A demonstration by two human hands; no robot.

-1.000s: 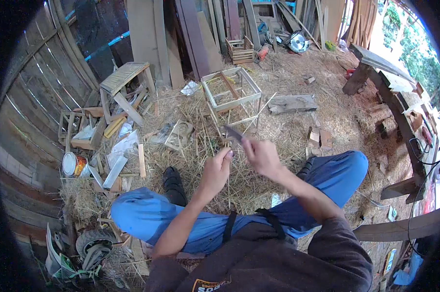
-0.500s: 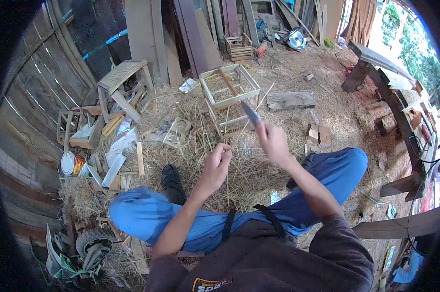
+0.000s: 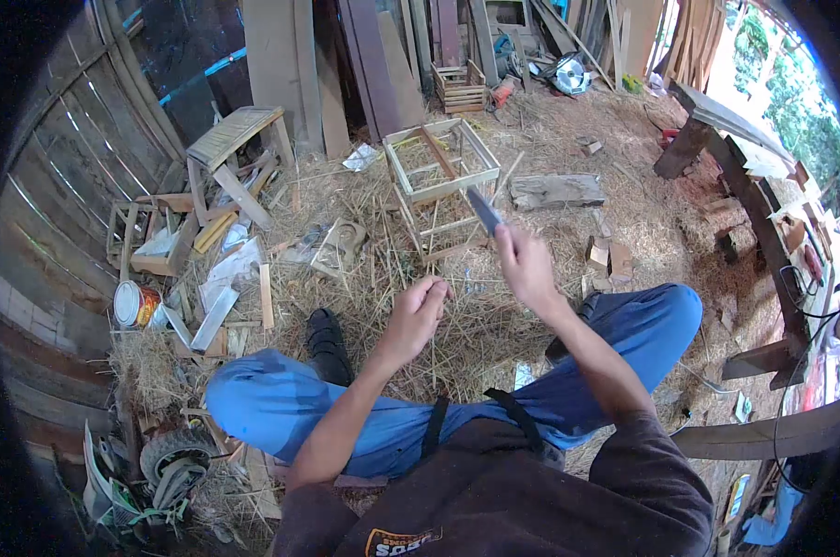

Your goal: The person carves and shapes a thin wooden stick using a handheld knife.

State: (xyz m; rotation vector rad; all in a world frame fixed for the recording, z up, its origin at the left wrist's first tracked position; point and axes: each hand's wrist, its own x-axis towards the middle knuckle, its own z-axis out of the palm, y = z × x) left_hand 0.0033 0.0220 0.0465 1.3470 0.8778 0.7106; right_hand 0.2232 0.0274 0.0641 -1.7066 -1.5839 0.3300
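Note:
My right hand (image 3: 529, 269) is closed round the handle of a knife (image 3: 484, 212), its blade pointing up and to the left. Curled into a pinch, my left hand (image 3: 416, 317) is lower and to the left, apart from the right. A thin wooden strip (image 3: 509, 176) slants down behind the knife toward my left hand; its lower part is hard to make out. Just beyond the blade stands an open wooden frame (image 3: 443, 190) made of pale slats, with a brown strip (image 3: 438, 152) across its top.
Straw and shavings cover the floor. A weathered board (image 3: 557, 191) lies right of the frame. A small wooden table (image 3: 236, 135) and a tin can (image 3: 136, 304) stand left. Behind are a slatted crate (image 3: 459, 88) and a circular saw (image 3: 569, 76). A bench (image 3: 754, 186) runs along the right.
The knife and my right hand have shifted slightly right and down. My left hand has turned a little, and the thin strip sits steeper, with less of it showing.

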